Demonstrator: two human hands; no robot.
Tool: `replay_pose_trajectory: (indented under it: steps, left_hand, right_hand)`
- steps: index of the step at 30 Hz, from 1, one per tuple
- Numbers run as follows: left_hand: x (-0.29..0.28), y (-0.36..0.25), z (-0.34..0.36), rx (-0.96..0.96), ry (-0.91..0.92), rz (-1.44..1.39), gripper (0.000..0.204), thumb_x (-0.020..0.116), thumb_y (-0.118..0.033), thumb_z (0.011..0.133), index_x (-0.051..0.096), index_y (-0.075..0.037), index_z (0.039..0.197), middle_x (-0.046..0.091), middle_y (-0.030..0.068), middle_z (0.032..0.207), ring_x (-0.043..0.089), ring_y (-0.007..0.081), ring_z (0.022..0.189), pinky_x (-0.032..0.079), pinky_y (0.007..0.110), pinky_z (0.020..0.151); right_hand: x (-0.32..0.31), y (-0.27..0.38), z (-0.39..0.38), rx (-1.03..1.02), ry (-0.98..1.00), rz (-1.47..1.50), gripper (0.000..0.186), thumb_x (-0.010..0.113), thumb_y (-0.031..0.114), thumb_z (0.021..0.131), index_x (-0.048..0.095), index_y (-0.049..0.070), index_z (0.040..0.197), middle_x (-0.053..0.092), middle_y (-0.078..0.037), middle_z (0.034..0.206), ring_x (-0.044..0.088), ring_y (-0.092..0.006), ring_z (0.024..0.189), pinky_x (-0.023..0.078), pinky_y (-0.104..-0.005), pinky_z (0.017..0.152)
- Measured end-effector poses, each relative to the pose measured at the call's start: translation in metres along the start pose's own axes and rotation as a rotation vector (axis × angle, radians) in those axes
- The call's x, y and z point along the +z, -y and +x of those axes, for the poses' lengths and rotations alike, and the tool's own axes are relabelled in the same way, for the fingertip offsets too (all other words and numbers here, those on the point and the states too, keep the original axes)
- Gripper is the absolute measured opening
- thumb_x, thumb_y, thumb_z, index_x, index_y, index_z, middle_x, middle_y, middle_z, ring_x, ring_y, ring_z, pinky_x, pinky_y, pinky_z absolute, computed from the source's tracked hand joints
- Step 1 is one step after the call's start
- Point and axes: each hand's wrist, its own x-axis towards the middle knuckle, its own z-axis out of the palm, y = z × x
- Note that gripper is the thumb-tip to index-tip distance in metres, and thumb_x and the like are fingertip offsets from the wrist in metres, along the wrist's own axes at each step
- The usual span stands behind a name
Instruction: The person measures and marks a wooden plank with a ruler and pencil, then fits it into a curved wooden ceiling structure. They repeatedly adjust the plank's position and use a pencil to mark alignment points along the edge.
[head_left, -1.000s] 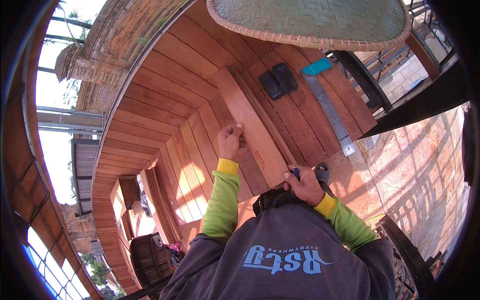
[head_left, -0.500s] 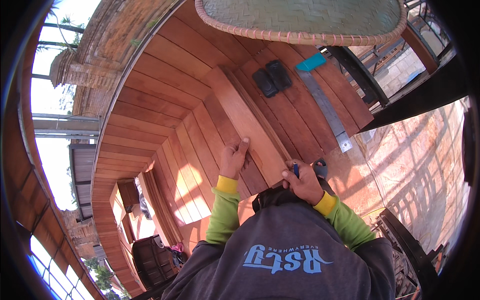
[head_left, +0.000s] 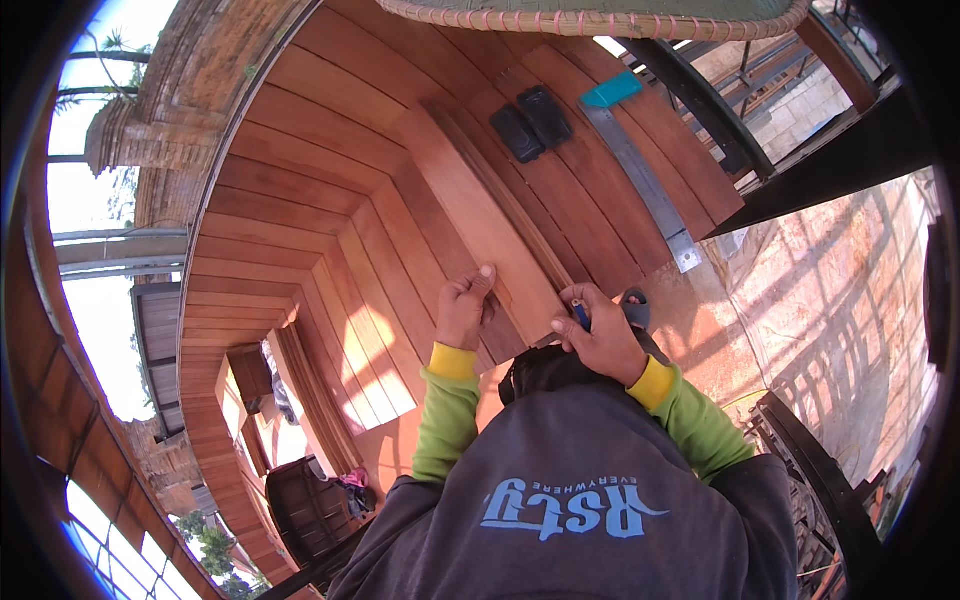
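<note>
Our left hand grips the loose plank's near end; at its three o'clock, our right hand pinches a blue pen.

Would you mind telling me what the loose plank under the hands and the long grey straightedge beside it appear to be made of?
Plank: reddish-brown wood, smooth and matte, faint grain lines along its length. Straightedge: probably metal, flat dull grey with a squared end; painted plastic cannot be ruled out.

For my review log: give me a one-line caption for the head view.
Left hand rests on a loose wooden plank while the right hand holds a blue pen at the plank's near end.
</note>
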Motion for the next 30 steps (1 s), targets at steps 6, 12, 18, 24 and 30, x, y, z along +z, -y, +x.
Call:
replay_pose_trajectory:
  steps: [6, 12, 18, 24, 30]
  left_hand:
    - [-0.003, 0.005, 0.002, 0.005, -0.021, 0.008, 0.033, 0.062, -0.035, 0.092, 0.061, -0.010, 0.071, 0.052, 0.0017, 0.053, 0.039, 0.0065, 0.038, 0.024, 0.022, 0.035]
    - [0.004, -0.005, -0.002, -0.020, -0.036, 0.030, 0.033, 0.062, -0.036, 0.092, 0.061, -0.009, 0.072, 0.053, 0.0021, 0.053, 0.038, 0.0064, 0.036, 0.022, 0.021, 0.034]
    - [0.000, 0.002, 0.005, 0.004, -0.028, 0.075, 0.034, 0.062, -0.036, 0.092, 0.061, -0.009, 0.072, 0.052, 0.0016, 0.053, 0.036, 0.0052, 0.036, 0.022, 0.021, 0.034]
    - [0.001, -0.001, 0.004, -0.006, -0.020, 0.096, 0.032, 0.062, -0.035, 0.093, 0.061, -0.009, 0.073, 0.052, 0.0006, 0.052, 0.035, 0.0047, 0.036, 0.022, 0.020, 0.035]
    - [0.001, 0.000, 0.006, -0.012, -0.023, 0.114, 0.031, 0.061, -0.034, 0.093, 0.064, -0.009, 0.076, 0.052, -0.0002, 0.053, 0.036, 0.0043, 0.037, 0.022, 0.020, 0.035]
  right_hand:
    - [-0.016, 0.000, -0.005, -0.007, -0.147, 0.038, 0.016, 0.058, 0.007, 0.090, 0.054, -0.005, 0.100, 0.055, -0.004, 0.062, 0.052, -0.0086, 0.055, 0.043, -0.0253, 0.051]
    - [-0.019, -0.019, -0.009, -0.031, -0.175, 0.027, 0.006, 0.056, 0.002, 0.088, 0.059, -0.003, 0.091, 0.056, -0.004, 0.065, 0.054, -0.0086, 0.060, 0.044, -0.0261, 0.055]
    - [-0.014, -0.021, -0.011, -0.056, -0.143, -0.003, 0.006, 0.057, 0.001, 0.087, 0.060, -0.003, 0.090, 0.061, -0.006, 0.072, 0.059, -0.0105, 0.065, 0.047, -0.0265, 0.060]
    - [-0.015, -0.022, -0.010, -0.103, -0.150, -0.105, 0.005, 0.058, 0.000, 0.084, 0.061, -0.001, 0.087, 0.062, -0.008, 0.072, 0.060, -0.0118, 0.066, 0.048, -0.0277, 0.061]
    - [-0.014, -0.022, -0.010, -0.090, -0.143, -0.056, 0.004, 0.058, 0.000, 0.084, 0.061, -0.001, 0.087, 0.062, -0.009, 0.071, 0.059, -0.0122, 0.065, 0.048, -0.0277, 0.061]
